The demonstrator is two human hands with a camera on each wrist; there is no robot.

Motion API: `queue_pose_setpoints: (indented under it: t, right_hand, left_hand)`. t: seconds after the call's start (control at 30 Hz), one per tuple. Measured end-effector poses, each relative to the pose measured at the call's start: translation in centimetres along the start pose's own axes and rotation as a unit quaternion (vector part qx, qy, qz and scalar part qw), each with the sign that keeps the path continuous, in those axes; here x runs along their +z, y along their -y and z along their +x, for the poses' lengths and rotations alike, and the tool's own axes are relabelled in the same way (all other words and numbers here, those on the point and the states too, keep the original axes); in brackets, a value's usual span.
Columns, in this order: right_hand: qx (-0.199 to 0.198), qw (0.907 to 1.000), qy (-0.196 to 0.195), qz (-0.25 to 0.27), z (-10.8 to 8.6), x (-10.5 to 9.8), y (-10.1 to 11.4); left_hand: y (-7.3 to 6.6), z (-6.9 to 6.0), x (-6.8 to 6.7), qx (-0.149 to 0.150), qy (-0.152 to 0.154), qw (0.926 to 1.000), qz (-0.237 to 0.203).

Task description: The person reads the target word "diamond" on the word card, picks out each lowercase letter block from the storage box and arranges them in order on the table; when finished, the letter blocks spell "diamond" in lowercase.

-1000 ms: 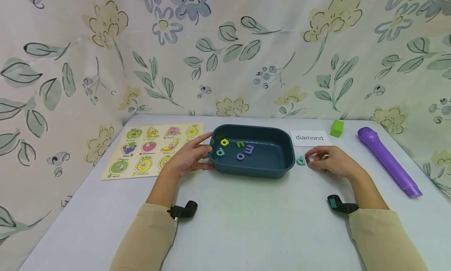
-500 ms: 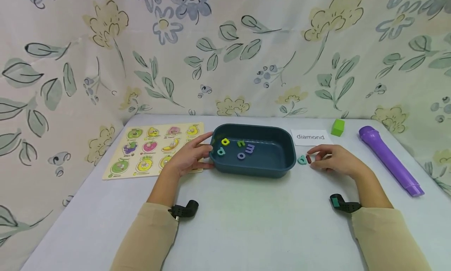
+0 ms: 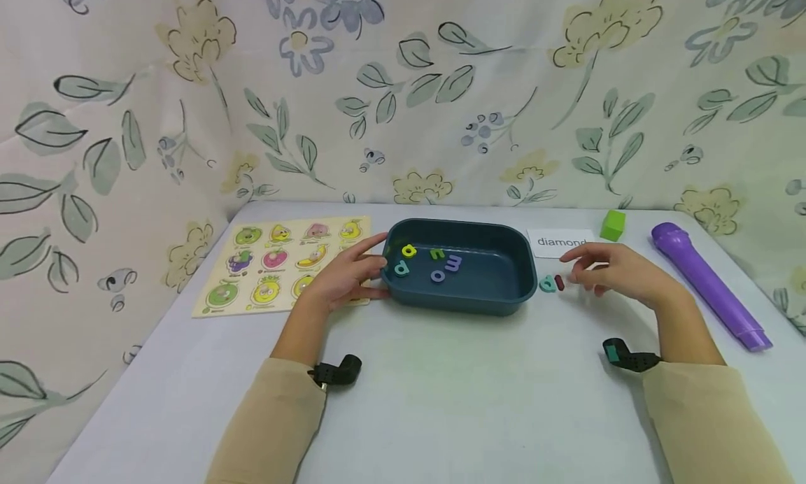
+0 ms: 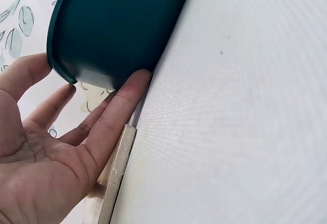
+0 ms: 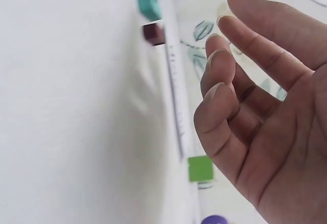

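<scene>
My left hand (image 3: 349, 274) rests its fingertips against the left end of a dark teal tray (image 3: 466, 303), with the fingers nearly straight in the left wrist view. Inside the tray lie a yellow letter (image 3: 409, 251), a teal letter (image 3: 401, 268), a green n (image 3: 437, 254), a purple m (image 3: 453, 263) and a purple o (image 3: 437, 276). Right of the tray, a teal letter (image 3: 547, 283) and a small dark red letter piece (image 3: 560, 282) lie side by side on the table. Just right of them hovers my right hand (image 3: 620, 271), holding nothing, its fingers loosely bent.
A white card reading "diamond" (image 3: 546, 243) lies behind the loose letters, partly behind my right fingers. Further right are a green block (image 3: 613, 225) and a purple microphone-shaped stick (image 3: 711, 288). A wooden fruit puzzle board (image 3: 252, 268) lies left, partly under my left hand.
My right hand has let go of the dark red piece beside the teal letter and moved off to the right. The left hand stays at the tray; the head view has shifted slightly.
</scene>
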State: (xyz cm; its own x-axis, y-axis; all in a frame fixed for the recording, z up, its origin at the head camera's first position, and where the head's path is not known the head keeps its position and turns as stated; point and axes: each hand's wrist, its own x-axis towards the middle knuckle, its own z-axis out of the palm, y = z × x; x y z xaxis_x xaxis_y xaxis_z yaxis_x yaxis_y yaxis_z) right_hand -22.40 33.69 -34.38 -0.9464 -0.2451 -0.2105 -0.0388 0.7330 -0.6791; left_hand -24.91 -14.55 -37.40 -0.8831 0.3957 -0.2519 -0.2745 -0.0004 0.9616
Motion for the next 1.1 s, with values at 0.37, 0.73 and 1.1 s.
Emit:
queue_pose_setpoints:
  t: [0.37,0.73,1.1]
  right_hand:
    - [-0.057,0.9982,0.002,-0.016,0.3,-2.0,5.8]
    - [-0.096,0.9953,0.018,-0.003,2.4,-2.9,10.5]
    - [-0.103,0.9939,0.040,-0.002,4.8,-3.0,12.6]
  left_hand:
    - [0.1,0.0,-0.2,-0.003,-0.003,1.0000,-0.001]
    - [0.2,0.1,-0.2,-0.005,-0.004,1.0000,-0.003]
    - [0.2,-0.1,-0.1,-0.002,-0.008,1.0000,-0.002]
